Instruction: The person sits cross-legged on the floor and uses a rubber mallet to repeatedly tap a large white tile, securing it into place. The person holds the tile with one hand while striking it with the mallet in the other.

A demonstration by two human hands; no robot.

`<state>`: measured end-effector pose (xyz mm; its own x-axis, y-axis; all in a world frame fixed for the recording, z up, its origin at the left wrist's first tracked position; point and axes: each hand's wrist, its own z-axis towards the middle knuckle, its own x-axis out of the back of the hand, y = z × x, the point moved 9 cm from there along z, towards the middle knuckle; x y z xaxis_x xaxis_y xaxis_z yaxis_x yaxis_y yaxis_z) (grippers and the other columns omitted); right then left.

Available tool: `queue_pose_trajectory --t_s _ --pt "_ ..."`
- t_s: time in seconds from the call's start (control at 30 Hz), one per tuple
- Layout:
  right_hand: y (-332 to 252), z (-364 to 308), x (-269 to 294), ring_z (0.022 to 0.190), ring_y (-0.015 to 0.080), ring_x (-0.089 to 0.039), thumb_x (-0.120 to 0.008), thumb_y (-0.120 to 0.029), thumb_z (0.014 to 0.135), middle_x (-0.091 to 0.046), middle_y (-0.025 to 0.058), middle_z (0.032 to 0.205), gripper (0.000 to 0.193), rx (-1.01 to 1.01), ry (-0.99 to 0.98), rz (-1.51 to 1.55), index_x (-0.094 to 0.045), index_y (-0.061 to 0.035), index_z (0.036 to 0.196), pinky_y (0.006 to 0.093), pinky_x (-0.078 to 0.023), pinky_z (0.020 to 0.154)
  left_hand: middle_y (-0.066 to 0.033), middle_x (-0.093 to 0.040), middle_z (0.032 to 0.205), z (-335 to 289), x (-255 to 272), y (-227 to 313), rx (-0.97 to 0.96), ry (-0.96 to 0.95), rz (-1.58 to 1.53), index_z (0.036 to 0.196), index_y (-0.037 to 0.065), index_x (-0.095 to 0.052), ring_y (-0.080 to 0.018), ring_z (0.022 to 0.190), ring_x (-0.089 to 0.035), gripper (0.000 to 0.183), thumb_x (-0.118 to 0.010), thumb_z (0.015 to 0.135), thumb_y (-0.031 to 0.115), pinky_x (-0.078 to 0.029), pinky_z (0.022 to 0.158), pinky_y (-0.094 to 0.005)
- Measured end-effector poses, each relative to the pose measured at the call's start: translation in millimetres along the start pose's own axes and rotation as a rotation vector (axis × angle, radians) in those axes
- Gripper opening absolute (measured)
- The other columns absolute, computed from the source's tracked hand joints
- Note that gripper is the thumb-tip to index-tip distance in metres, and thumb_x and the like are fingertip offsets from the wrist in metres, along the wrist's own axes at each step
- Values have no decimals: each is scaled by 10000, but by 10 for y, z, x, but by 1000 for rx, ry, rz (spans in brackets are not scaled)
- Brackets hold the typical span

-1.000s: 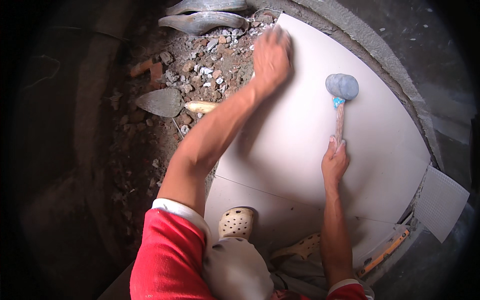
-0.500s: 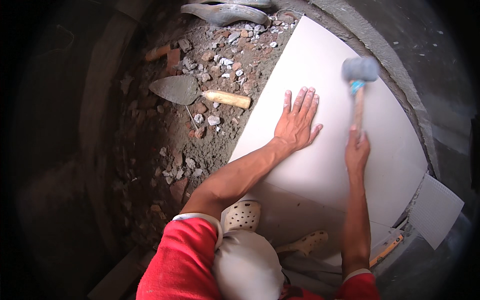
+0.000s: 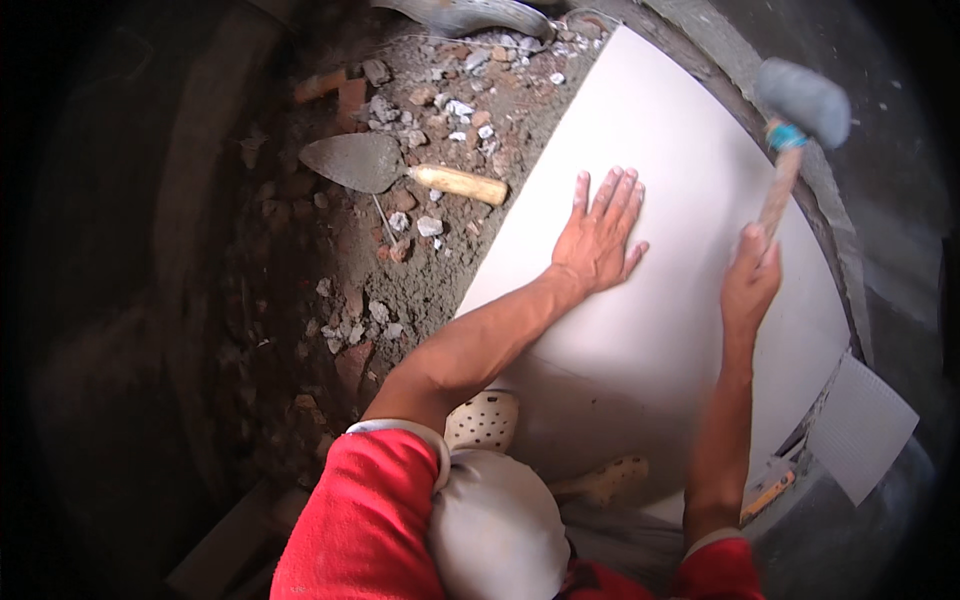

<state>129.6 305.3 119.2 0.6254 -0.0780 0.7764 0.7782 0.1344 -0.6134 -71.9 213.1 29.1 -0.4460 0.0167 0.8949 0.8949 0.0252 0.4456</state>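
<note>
- White tile (image 3: 690,260) fills the middle of the scene, grey mortar (image 3: 430,265) along its left side and a concrete edge (image 3: 735,50) beyond its right.
- The left hand (image 3: 602,235) lies flat on the tile, fingers spread, gripping nothing.
- The right hand (image 3: 750,275), well apart from it, is clamped round the handle of a mallet (image 3: 805,103).
- The mallet's grey head, slightly blurred, shows over the concrete edge; its height cannot be told.
- A hard blow near the tile's right edge could chip or crack it, especially over a hollow in the mortar, which is hidden underneath.
- A swing drifting left could catch the spread fingers.
- Uneven pressing by the left hand could tip or slide the tile if the mortar is soft.
- A trowel (image 3: 375,165) lies on the left, its handle near the tile; a careless sweep of the left arm could knock it.
- Weight shifted onto the near shoe (image 3: 483,420) might disturb whatever lies under it.
</note>
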Motion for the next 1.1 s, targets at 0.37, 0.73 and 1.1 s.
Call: queue_pose_trajectory --t_s 0.37,0.73,1.1 --pt "-233 -139 -265 818 220 -648 -588 -351 1120 -632 77 869 325 263 4 -352 -642 -54 1240 311 -518 715 -181 -231 1767 52 -24 -27 -1 -19 1 1676 24 -290 -342 1652 -163 803 -449 1073 531 -104 1313 -646" --pt "-319 -157 167 764 262 -598 -572 -368 1118 -618 112 846 400 253 311 51 -624 26 1082 393 -523 749 -178 -207 1780 34 -20 -16 -5 11 23 1685 23 -277 -346 1656 -151 816 -414 1073 545 -48 1320 -648" --pt "34 -311 326 826 380 -646 -585 -411 1099 -668 233 920 498 20 275 174 -640 84 1081 469 -537 807 -174 -229 1771 26 4 -21 0 30 43 1666 21 -312 -345 1653 -156 802 -424 1071 546 -103 1315 -645"
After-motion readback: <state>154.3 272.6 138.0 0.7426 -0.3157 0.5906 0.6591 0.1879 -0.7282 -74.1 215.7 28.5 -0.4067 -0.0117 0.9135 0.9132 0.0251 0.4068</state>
